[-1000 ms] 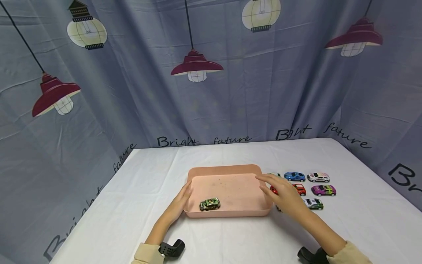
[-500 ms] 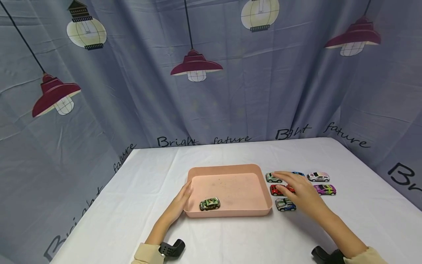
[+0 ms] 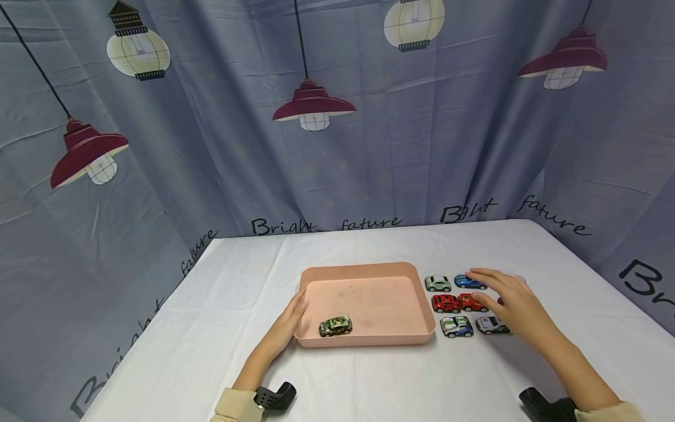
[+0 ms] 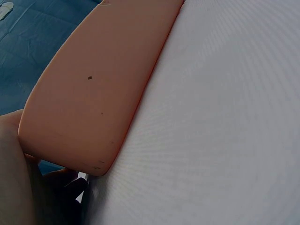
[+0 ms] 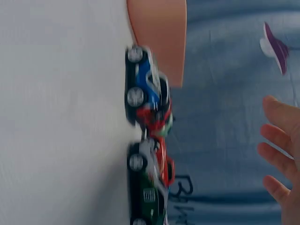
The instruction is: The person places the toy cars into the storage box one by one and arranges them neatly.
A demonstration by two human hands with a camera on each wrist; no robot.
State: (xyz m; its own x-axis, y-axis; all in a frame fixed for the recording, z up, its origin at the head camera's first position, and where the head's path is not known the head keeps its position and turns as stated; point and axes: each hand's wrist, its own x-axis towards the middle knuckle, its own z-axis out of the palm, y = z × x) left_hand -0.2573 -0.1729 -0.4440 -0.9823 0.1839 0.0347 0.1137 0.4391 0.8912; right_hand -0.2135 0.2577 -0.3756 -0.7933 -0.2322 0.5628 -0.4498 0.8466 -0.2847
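A shallow pink tray [image 3: 364,341] lies on the white cloth with one green patterned toy car [image 3: 335,326] inside, near its front left corner. My left hand [image 3: 285,322] rests along the tray's left side, fingers extended against the wall [image 4: 93,93]. Over the toy cars right of the tray hovers my right hand [image 3: 514,302], fingers spread and holding nothing. Beneath or beside it are a blue car [image 3: 469,282], a red car [image 3: 473,302] and a white-and-green car [image 3: 491,324]. The hand hides most of the cars farthest right. In the right wrist view, its fingers [image 5: 279,159] stand above the cars.
Nearer the tray stand a pale green car [image 3: 437,283], another red car [image 3: 445,303] and a blue-and-white car [image 3: 456,326]. A blue-grey curtain [image 3: 358,164] with printed lamps hangs behind the table [image 3: 369,387].
My right hand has moved rightward from the tray's right edge to over the cars, uncovering those nearest the tray. My left hand, the tray and the car inside have stayed put.
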